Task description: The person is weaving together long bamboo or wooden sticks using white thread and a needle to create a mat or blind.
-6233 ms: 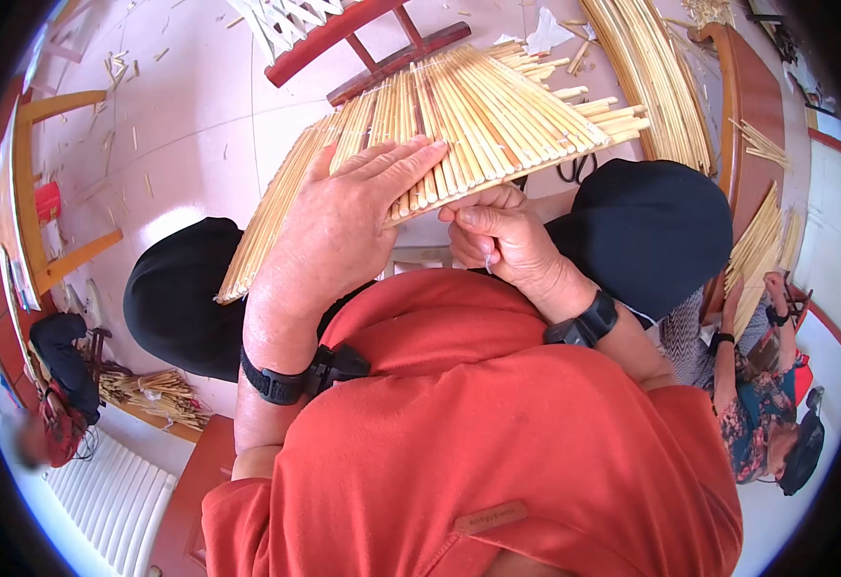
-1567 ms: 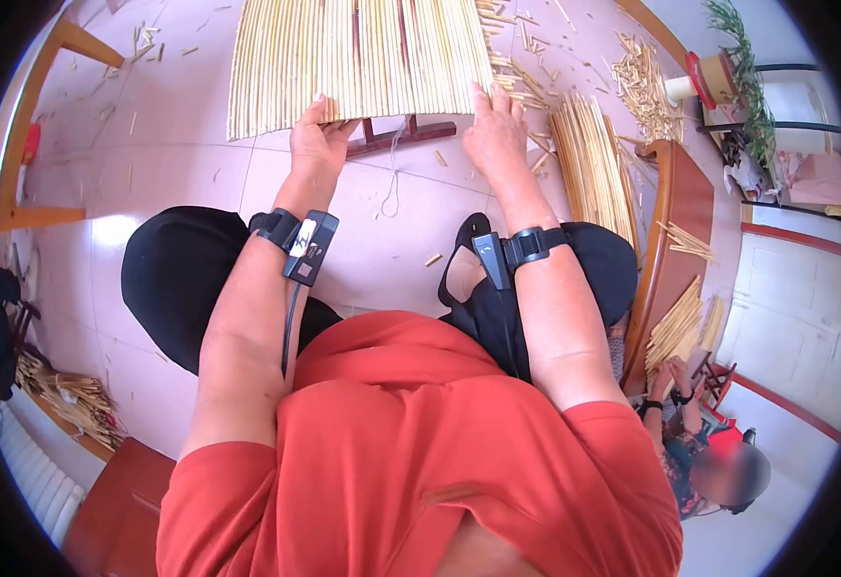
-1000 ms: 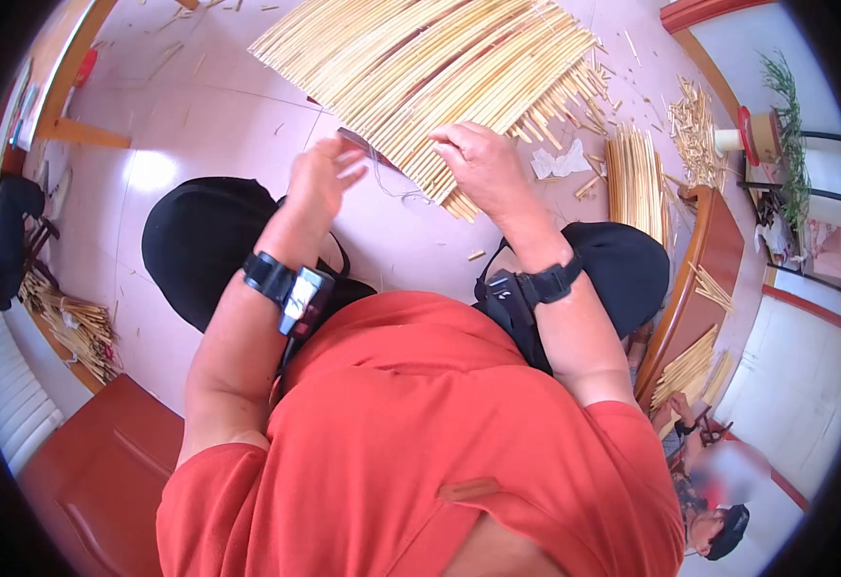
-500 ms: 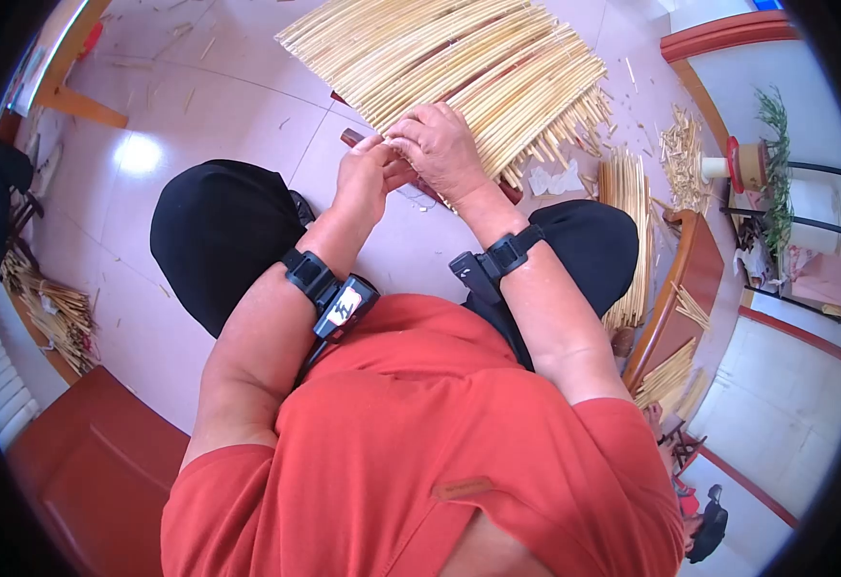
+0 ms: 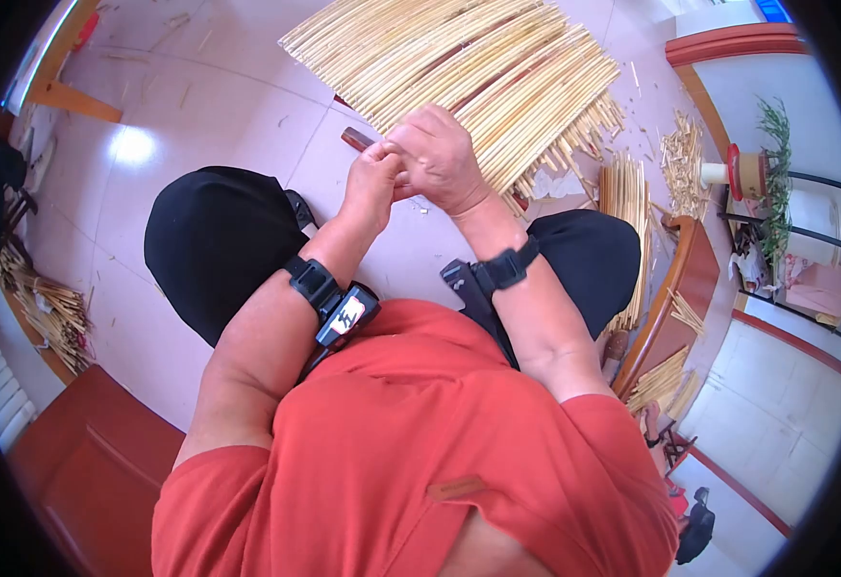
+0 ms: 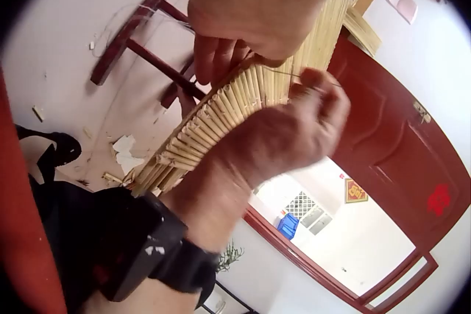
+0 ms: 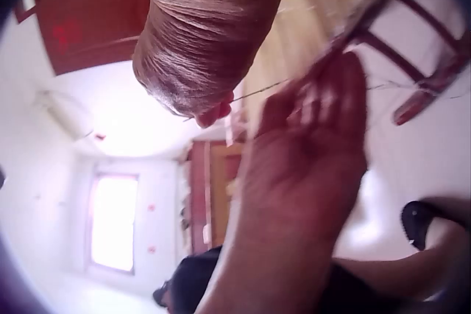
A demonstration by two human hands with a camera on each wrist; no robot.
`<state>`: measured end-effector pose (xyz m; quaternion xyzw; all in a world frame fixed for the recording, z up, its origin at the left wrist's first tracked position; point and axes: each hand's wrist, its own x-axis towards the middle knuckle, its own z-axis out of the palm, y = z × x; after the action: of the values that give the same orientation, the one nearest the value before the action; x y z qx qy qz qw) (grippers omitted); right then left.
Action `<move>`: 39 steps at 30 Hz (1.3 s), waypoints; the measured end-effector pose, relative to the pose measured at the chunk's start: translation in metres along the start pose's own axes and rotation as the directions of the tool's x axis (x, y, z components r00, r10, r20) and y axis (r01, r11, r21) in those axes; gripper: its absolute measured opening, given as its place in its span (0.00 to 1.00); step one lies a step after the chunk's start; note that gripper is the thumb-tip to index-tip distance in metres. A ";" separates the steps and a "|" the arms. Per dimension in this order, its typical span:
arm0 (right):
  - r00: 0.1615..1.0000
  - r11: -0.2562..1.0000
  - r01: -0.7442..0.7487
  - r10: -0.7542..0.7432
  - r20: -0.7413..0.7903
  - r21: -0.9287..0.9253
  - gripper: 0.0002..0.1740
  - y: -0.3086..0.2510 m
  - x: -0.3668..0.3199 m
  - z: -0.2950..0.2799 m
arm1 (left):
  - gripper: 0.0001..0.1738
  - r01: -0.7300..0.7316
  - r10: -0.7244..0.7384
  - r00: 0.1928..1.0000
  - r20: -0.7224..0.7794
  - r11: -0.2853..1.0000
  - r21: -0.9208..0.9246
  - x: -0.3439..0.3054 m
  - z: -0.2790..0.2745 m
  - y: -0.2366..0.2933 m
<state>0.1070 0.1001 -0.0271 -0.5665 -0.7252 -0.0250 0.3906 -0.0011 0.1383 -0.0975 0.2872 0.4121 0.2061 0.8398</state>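
Observation:
A mat of pale sticks (image 5: 459,67) slants away in front of the lap, over a dark red wooden frame (image 5: 355,139). At its near edge my left hand (image 5: 374,188) holds the border, fingers on one side and thumb on the other, as the left wrist view shows around the mat (image 6: 213,119). Just beside it is my right hand (image 5: 440,159), fingers bent. In the right wrist view my right hand (image 7: 206,27) pinches a thin dark strand (image 7: 261,91) that runs to the mat by my left hand (image 7: 302,174). Whether the strand is thread or wire, I cannot tell.
Stick bundles (image 5: 622,192) lie on the floor at the right, beside a brown wooden panel (image 5: 680,279). Short offcuts (image 5: 685,159) are heaped farther back. A red-brown seat (image 5: 94,462) is at lower left, another stick pile (image 5: 46,317) above it.
The mat has gone from the lap to the frame in front. Both hands have come together at its near edge; since half a second ago the right wrist has turned slightly.

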 end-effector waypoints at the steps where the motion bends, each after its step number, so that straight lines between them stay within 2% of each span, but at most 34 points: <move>1: 0.990 0.995 0.084 -0.078 -0.114 0.046 0.05 -0.014 0.018 -0.004 | 0.11 -0.129 0.130 0.991 0.042 0.991 -0.045 0.009 -0.007 -0.009; 2: 0.992 0.996 0.073 -0.067 -0.111 0.048 0.05 -0.026 0.033 -0.009 | 0.11 -0.244 0.251 0.964 0.081 0.966 -0.089 0.012 -0.011 -0.017; 3: 0.982 0.989 0.027 0.000 -0.187 0.144 0.04 -0.037 0.048 -0.016 | 0.11 -0.235 0.242 0.966 0.089 0.968 -0.083 0.009 -0.010 -0.018; 4: 0.964 0.971 0.001 0.063 -0.259 0.238 0.04 -0.042 0.058 -0.022 | 0.13 -0.144 0.148 0.986 0.078 0.988 -0.051 0.007 -0.006 -0.013; 5: 0.963 0.973 0.007 0.056 -0.264 0.230 0.04 -0.041 0.061 -0.030 | 0.14 -0.057 0.058 0.996 0.062 0.998 -0.023 0.006 -0.002 -0.007; 6: 0.885 0.776 -0.316 0.448 -0.125 0.546 0.05 -0.037 0.063 -0.042 | 0.14 -0.035 0.039 0.995 0.087 0.999 -0.041 0.004 0.001 -0.001; 7: 0.682 0.386 -0.551 0.719 0.132 0.740 0.07 -0.032 0.061 -0.054 | 0.14 -0.040 0.044 0.995 0.091 0.998 -0.045 0.004 0.002 0.000; 9: 0.647 0.415 -0.495 0.763 0.005 0.764 0.09 -0.004 0.052 -0.080 | 0.13 -0.039 0.047 0.992 0.115 0.997 -0.069 0.005 0.000 -0.003; 11: 0.573 0.422 -0.318 0.799 -0.182 0.849 0.09 0.015 0.046 -0.110 | 0.13 -0.029 0.034 0.992 0.124 0.999 -0.043 0.007 -0.003 -0.005; 12: 0.576 0.424 -0.319 0.797 -0.182 0.848 0.09 0.032 0.039 -0.120 | 0.13 -0.022 0.023 0.991 0.135 1.000 -0.009 0.008 -0.003 -0.005; 14: 0.621 0.629 -0.582 0.753 -0.219 0.515 0.10 0.064 0.014 -0.122 | 0.13 -0.009 0.005 0.990 0.140 1.000 0.025 0.008 -0.004 -0.006; 15: 0.622 0.631 -0.580 0.752 -0.220 0.516 0.10 0.070 0.005 -0.117 | 0.14 0.008 -0.017 0.990 0.142 0.998 0.063 0.007 -0.003 -0.006; 16: 0.615 0.611 -0.784 0.789 -0.002 0.105 0.18 0.074 -0.004 -0.112 | 0.14 0.005 -0.014 0.990 0.143 0.998 0.065 0.004 -0.003 -0.002; 17: 0.503 0.533 -0.772 0.845 0.181 -0.347 0.28 0.078 -0.014 -0.107 | 0.13 0.025 -0.042 0.994 0.104 0.986 0.168 0.000 -0.004 0.002; 18: 0.503 0.533 -0.773 0.845 0.179 -0.345 0.28 0.077 -0.024 -0.098 | 0.13 0.049 -0.067 0.996 0.061 0.963 0.266 -0.004 -0.005 0.005; 19: 0.561 0.577 -0.649 0.803 0.200 -0.496 0.35 0.067 -0.033 -0.087 | 0.13 0.047 -0.066 0.996 0.061 0.962 0.268 -0.005 -0.008 0.006; 20: 0.614 0.598 -0.501 0.755 0.230 -0.626 0.43 0.059 -0.038 -0.077 | 0.14 -0.050 0.105 0.989 -0.108 0.904 0.424 -0.005 -0.011 0.007; 21: 0.620 0.602 -0.502 0.751 0.228 -0.621 0.43 0.045 -0.033 -0.072 | 0.14 -0.107 0.297 0.924 -0.242 0.806 0.582 -0.006 -0.014 0.009; 22: 0.603 0.605 -0.432 0.745 0.285 -0.669 0.47 0.028 -0.025 -0.068 | 0.17 -0.243 0.500 0.853 -0.149 0.633 0.735 -0.010 -0.017 0.015; 23: 0.579 0.606 -0.360 0.741 0.339 -0.710 0.50 0.013 -0.022 -0.063 | 0.17 -0.243 0.504 0.851 -0.146 0.626 0.741 -0.011 -0.017 0.021; 24: 0.581 0.607 -0.368 0.742 0.336 -0.705 0.50 0.003 -0.027 -0.058 | 0.20 -0.419 0.749 0.662 0.039 0.327 0.847 -0.011 -0.014 0.025; 25: 0.563 0.637 -0.338 0.727 0.393 -0.693 0.52 -0.005 -0.034 -0.053 | 0.24 -0.502 0.875 0.407 0.264 -0.027 0.864 -0.009 -0.012 0.028; 26: 0.540 0.666 -0.308 0.710 0.452 -0.679 0.54 -0.008 -0.040 -0.049 | 0.30 -0.476 0.806 0.488 0.334 -0.075 0.876 -0.002 -0.015 0.033; 27: 0.538 0.667 -0.312 0.711 0.453 -0.677 0.54 -0.009 -0.047 -0.045 | 0.30 -0.474 0.803 0.491 0.336 -0.077 0.877 0.002 -0.014 0.038; 29: 0.531 0.663 -0.185 0.688 0.494 -0.725 0.49 -0.004 -0.064 -0.038 | 0.36 -0.151 0.629 0.677 0.382 -0.389 0.909 0.013 -0.006 0.050; 30: 0.574 0.676 -0.209 0.670 0.471 -0.706 0.47 0.004 -0.072 -0.034 | 0.42 -0.173 0.597 0.721 0.353 -0.337 0.925 0.023 -0.007 0.056; 31: 0.576 0.674 -0.219 0.673 0.464 -0.706 0.47 0.011 -0.077 -0.034 | 0.42 -0.176 0.593 0.719 0.361 -0.347 0.921 0.030 -0.008 0.060; 33: 0.678 0.732 -0.206 0.585 0.445 -0.649 0.49 0.027 -0.088 -0.041 | 0.42 -0.051 0.726 0.676 0.125 -0.124 0.991 0.044 -0.012 0.066; 34: 0.700 0.749 -0.181 0.554 0.451 -0.637 0.50 0.031 -0.093 -0.046 | 0.41 -0.128 0.807 0.590 0.024 0.065 0.990 0.053 -0.017 0.069; 35: 0.698 0.742 -0.197 0.565 0.440 -0.640 0.50 0.038 -0.097 -0.052 | 0.41 -0.136 0.803 0.595 0.040 0.052 0.989 0.058 -0.023 0.068; 37: 0.735 0.800 -0.137 0.477 0.481 -0.585 0.49 0.047 -0.104 -0.062 | 0.40 -0.217 0.889 0.445 0.107 -0.008 0.976 0.045 -0.025 0.070; 38: 0.709 0.786 -0.120 0.496 0.502 -0.607 0.46 0.050 -0.108 -0.067 | 0.39 -0.298 0.870 0.371 0.325 -0.220 0.929 0.042 -0.030 0.068; 39: 0.711 0.808 -0.121 0.476 0.518 -0.576 0.47 0.052 -0.112 -0.072 | 0.40 -0.368 0.784 0.463 0.412 -0.252 0.895 0.040 -0.029 0.065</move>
<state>0.1957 -0.0052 -0.0650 -0.7347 -0.6752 0.0482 -0.0438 -0.0087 0.2197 -0.0926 0.8581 0.3702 0.3249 0.1454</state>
